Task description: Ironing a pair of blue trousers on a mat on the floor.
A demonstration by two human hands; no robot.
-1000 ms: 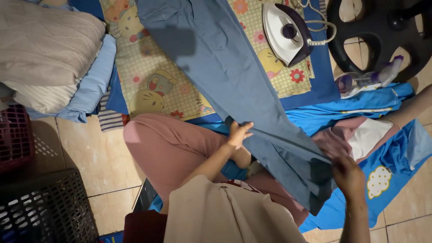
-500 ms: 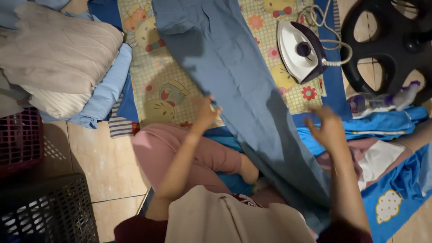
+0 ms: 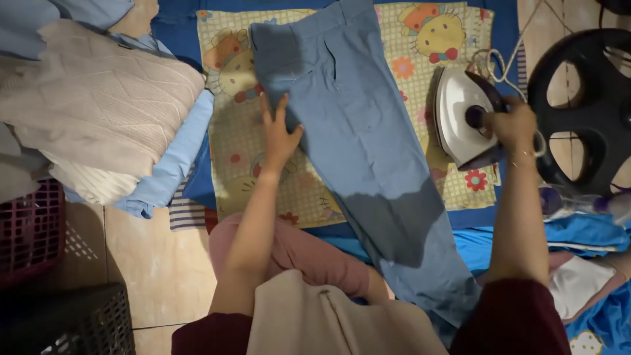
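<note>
Grey-blue trousers (image 3: 368, 144) lie stretched over a yellow checked cartoon-print cloth (image 3: 236, 164) on the floor. My left hand (image 3: 279, 135) lies flat, fingers apart, on the trousers' left edge near the top. My right hand (image 3: 513, 125) grips the dark handle of a white and purple iron (image 3: 460, 115) standing on the cloth just right of the trousers. The iron's white cord (image 3: 490, 62) loops behind it. The trouser leg runs down over my pink-clad knee (image 3: 296, 253).
A stack of folded beige and light-blue laundry (image 3: 105, 112) lies at the left. A red basket (image 3: 29, 230) and a dark basket (image 3: 66, 322) stand at the lower left. A black fan base (image 3: 585, 105) sits at the right, blue clothes (image 3: 578, 243) below it.
My left hand has moved up the trousers and flattened on them. My right hand has left the trouser leg, reached right and closed on the iron's handle. The view has tilted upward.
</note>
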